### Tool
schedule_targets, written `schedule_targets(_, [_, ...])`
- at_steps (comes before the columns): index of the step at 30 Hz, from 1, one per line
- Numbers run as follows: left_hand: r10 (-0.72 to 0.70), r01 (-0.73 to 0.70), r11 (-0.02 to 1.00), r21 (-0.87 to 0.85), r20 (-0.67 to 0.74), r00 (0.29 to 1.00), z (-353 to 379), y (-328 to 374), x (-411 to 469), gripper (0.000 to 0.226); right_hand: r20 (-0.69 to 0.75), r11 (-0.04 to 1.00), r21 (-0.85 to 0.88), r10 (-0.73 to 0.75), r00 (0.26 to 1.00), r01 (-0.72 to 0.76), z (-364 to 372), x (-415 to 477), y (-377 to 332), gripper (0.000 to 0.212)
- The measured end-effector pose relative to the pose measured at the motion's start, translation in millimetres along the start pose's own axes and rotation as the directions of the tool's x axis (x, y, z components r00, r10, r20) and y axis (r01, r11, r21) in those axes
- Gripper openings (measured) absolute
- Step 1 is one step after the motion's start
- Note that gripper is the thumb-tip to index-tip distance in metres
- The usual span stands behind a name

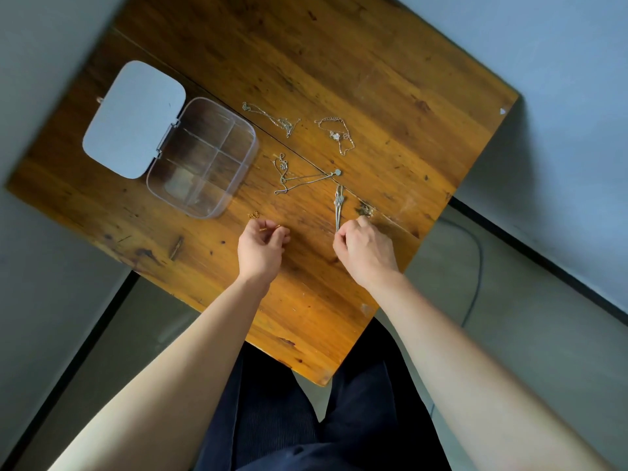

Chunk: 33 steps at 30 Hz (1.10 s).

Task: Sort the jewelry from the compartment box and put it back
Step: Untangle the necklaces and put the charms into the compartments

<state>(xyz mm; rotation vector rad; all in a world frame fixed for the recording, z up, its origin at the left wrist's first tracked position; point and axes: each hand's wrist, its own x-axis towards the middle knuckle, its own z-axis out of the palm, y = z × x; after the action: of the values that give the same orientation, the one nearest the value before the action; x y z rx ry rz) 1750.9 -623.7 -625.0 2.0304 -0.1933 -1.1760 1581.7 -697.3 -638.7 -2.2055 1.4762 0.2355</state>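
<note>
We look down at a brown wooden table (356, 62) and we see our two bare arms reach out over it. Our left hand (260, 248) is curled up, and its fingertips pinch a thin gold piece (270, 228) that pokes out just above the knuckles. Our right hand (363, 251) is curled up too, and it pinches the near end of a long silver chain (338, 207) that lies straight on the wood and points away from us. A clear plastic compartment box (204, 158) sits on the left part of the table. Its white lid (134, 119) is flipped open and lies flat on the far left side of it. Thin walls split the box into small rooms, and we cannot tell if anything small is inside them. The jewelry is spread on the wood to the right of the box. A silver chain (272, 119) lies far from us, near the top corner of the box. A loop chain with a shiny charm (336, 134) lies to the right of that one. Nearer to us, a curly chain with a round end (299, 176) lies between the box and the long chain. A tiny gold bit (254, 215) sits just above our left hand, close to the near corner of the box. A small dark lump (364, 209) rests just above our right hand, and we cannot tell what it is. Below the table we see dark trousers (323, 419) and a gray floor (509, 334)
</note>
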Motion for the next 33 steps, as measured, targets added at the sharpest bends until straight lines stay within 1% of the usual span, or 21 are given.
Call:
schedule_targets(1, [-0.016, 0.016, 1.000, -0.025, 0.007, 1.000, -2, -1, -3, 0.013, 0.041, 1.000, 0.027, 0.005, 0.999, -0.006, 0, -6, 0, 0.022])
schedule_targets(3, [-0.043, 0.045, 0.997, -0.068, 0.020, 0.999, -6, -3, -10, 0.010, 0.084, 0.987, 0.156, 0.023, 0.996, -0.036, -4, -17, -1, 0.019])
schedule_targets(4, [-0.049, 0.050, 0.995, -0.083, 0.022, 0.999, -9, -2, -12, 0.008, 0.050, 0.972, 0.236, 0.007, 0.999, -0.018, -6, -20, -3, 0.017])
schedule_targets(6, [-0.035, 0.036, 0.994, -0.105, 0.010, 0.999, -16, 1, -16, 0.007, -0.102, 0.930, 0.356, -0.053, 0.993, 0.086, -14, -24, -11, 0.012])
schedule_targets(7, [-0.016, 0.015, 0.993, -0.120, -0.008, 1.000, -20, 5, -17, 0.006, -0.164, 0.897, 0.426, -0.050, 0.985, 0.116, -20, -23, -17, 0.010])
schedule_targets(8, [0.009, -0.014, 0.991, -0.136, -0.036, 0.999, -24, 11, -17, 0.006, -0.190, 0.847, 0.519, -0.017, 0.982, 0.115, -27, -21, -23, 0.008])
schedule_targets(9, [0.039, -0.049, 0.988, -0.148, -0.070, 0.997, -29, 17, -17, 0.005, -0.183, 0.775, 0.627, 0.038, 0.982, 0.087, -35, -18, -30, 0.007])
schedule_targets(11, [0.086, -0.110, 0.976, -0.189, -0.131, 0.988, -40, 33, -14, 0.005, -0.103, 0.566, 0.824, 0.175, 0.979, -0.015, -52, -8, -44, 0.007])
schedule_targets(13, [0.083, -0.127, 0.948, -0.290, -0.159, 0.984, -52, 50, -11, 0.007, 0.051, 0.301, 0.942, 0.304, 0.951, -0.147, -66, 7, -56, 0.008])
schedule_targets(14, [0.067, -0.122, 0.925, -0.360, -0.161, 0.985, -58, 58, -10, 0.010, 0.144, 0.155, 0.967, 0.328, 0.934, -0.204, -72, 16, -59, 0.009])
schedule_targets(15, [0.048, -0.112, 0.893, -0.435, -0.157, 0.986, -64, 65, -8, 0.011, 0.217, 0.025, 0.971, 0.322, 0.921, -0.238, -78, 24, -63, 0.010])
schedule_targets(16, [0.028, -0.100, 0.854, -0.510, -0.148, 0.989, -71, 72, -8, 0.010, 0.264, -0.075, 0.965, 0.299, 0.917, -0.253, -83, 30, -66, 0.011])
schedule_targets(17, [0.008, -0.084, 0.805, -0.587, -0.131, 0.991, -78, 79, -8, 0.011, 0.293, -0.150, 0.954, 0.270, 0.917, -0.261, -88, 35, -69, 0.013])
schedule_targets(19, [-0.045, -0.029, 0.668, -0.744, -0.079, 0.996, -89, 93, -10, 0.017, 0.329, -0.257, 0.927, 0.208, 0.921, -0.273, -97, 42, -78, 0.025])
schedule_targets(20, [-0.081, -0.003, 0.593, -0.805, -0.063, 0.995, -95, 100, -10, 0.021, 0.334, -0.293, 0.916, 0.179, 0.925, -0.274, -102, 45, -84, 0.031])
schedule_targets(22, [-0.148, 0.022, 0.484, -0.875, -0.057, 0.987, -105, 114, -12, 0.025, 0.333, -0.347, 0.898, 0.137, 0.933, -0.269, -112, 50, -98, 0.036])
schedule_targets(23, [-0.160, 0.029, 0.449, -0.893, -0.049, 0.986, -111, 121, -14, 0.023, 0.331, -0.371, 0.889, 0.113, 0.937, -0.269, -117, 53, -107, 0.034])
schedule_targets(25, [-0.138, 0.044, 0.381, -0.923, -0.010, 0.990, -124, 134, -17, 0.019, 0.325, -0.397, 0.875, 0.057, 0.944, -0.277, -127, 57, -124, 0.025])
schedule_targets(28, [-0.068, 0.023, 0.296, -0.955, 0.003, 0.998, -140, 151, -18, 0.023, 0.310, -0.366, 0.882, -0.024, 0.951, -0.297, -140, 63, -151, 0.022])
schedule_targets(30, [-0.037, -0.002, 0.279, -0.960, -0.013, 0.999, -146, 159, -17, 0.024, 0.294, -0.334, 0.895, -0.058, 0.954, -0.296, -147, 68, -170, 0.024])
schedule_targets(33, [-0.034, -0.007, 0.256, -0.967, -0.016, 0.999, -151, 165, -14, 0.024, 0.281, -0.291, 0.912, -0.076, 0.957, -0.291, -151, 74, -197, 0.025])
